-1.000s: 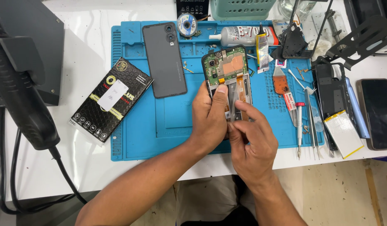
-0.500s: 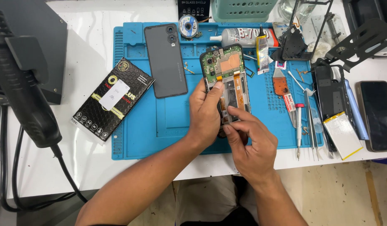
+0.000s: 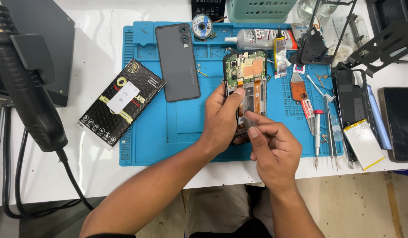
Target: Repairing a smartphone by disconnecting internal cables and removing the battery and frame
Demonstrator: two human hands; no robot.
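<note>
Since a second ago the right hand [image 3: 274, 147] has drawn back a little from the opened phone [image 3: 245, 88] and now pinches a small clear strip between thumb and forefinger — a sign that work inside the casing is going on piece by piece. The left hand [image 3: 224, 117] grips the phone's left edge, thumb pressed on the exposed board; the phone lies at the blue mat's [image 3: 168, 132] upper middle, right of the grey back cover [image 3: 177, 61] — directly above both hands.

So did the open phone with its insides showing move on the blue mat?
Yes. The opened phone slid a little left, toward the grey back cover on the blue mat, held by the left hand.
</note>
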